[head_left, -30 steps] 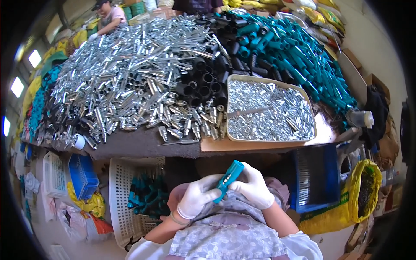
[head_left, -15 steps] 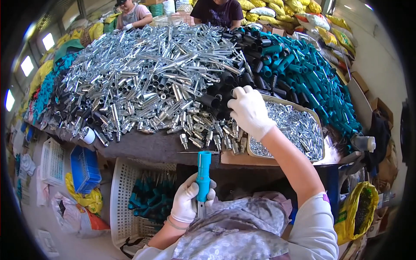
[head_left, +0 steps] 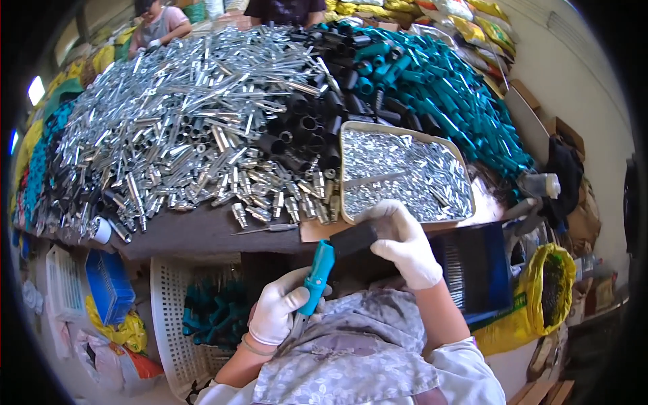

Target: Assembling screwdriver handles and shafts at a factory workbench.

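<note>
Left hand: the gloved left hand [head_left: 278,312] is closed around a teal tube handle [head_left: 319,275], which tilts in front of the table's [head_left: 185,231] front edge.
Right hand: the gloved right hand [head_left: 408,250] pinches a black sleeve [head_left: 354,239], its end just beside the handle's top; I can't tell if they touch.
Tray: the tray [head_left: 343,177] of tiny metal pieces [head_left: 405,162] sits near the front edge.
Teal pile: more teal tubes [head_left: 442,101] lie along the right edge.

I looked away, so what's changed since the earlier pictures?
The right hand drew back from the black pile toward the body, holding a black piece. The left hand still holds the teal piece, now leaning right. The tray stayed put.
</note>
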`<move>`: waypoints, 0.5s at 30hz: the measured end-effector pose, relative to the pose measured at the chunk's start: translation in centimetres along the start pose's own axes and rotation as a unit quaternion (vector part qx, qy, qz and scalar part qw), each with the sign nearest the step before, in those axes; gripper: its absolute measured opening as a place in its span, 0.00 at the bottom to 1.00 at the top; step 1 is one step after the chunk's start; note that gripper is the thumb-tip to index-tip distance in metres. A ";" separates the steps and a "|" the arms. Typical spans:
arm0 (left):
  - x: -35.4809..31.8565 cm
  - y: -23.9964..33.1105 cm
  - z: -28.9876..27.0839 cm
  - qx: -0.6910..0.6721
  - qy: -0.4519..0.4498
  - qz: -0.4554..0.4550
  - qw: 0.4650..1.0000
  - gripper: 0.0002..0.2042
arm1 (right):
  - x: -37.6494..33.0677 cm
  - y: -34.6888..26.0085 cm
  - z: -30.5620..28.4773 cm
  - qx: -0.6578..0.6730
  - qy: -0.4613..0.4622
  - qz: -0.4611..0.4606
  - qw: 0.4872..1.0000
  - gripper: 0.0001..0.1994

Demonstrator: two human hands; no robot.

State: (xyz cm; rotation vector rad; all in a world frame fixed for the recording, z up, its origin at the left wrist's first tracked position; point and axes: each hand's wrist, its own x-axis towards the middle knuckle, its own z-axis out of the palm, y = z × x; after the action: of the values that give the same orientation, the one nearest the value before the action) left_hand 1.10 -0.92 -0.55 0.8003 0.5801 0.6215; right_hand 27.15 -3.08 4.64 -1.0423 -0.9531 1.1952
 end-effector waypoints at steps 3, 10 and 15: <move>0.0 0.1 1.0 0.068 -0.039 -0.073 0.994 0.40 | -1.1 1.3 -1.6 0.006 -0.003 -0.066 0.998 0.15; 0.7 -1.5 2.5 0.053 -0.098 -0.148 0.983 0.38 | -1.7 3.8 -3.0 0.144 -0.041 -0.150 0.977 0.12; 0.8 -2.3 3.6 0.013 -0.119 -0.181 0.976 0.39 | -2.0 5.3 -3.5 0.301 -0.053 -0.210 0.929 0.19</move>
State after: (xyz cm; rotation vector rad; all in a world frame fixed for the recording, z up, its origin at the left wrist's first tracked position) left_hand 4.76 -3.32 -0.53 0.7574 0.4983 0.1795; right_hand 28.92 -5.15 -1.45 -0.2664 -0.7624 1.0816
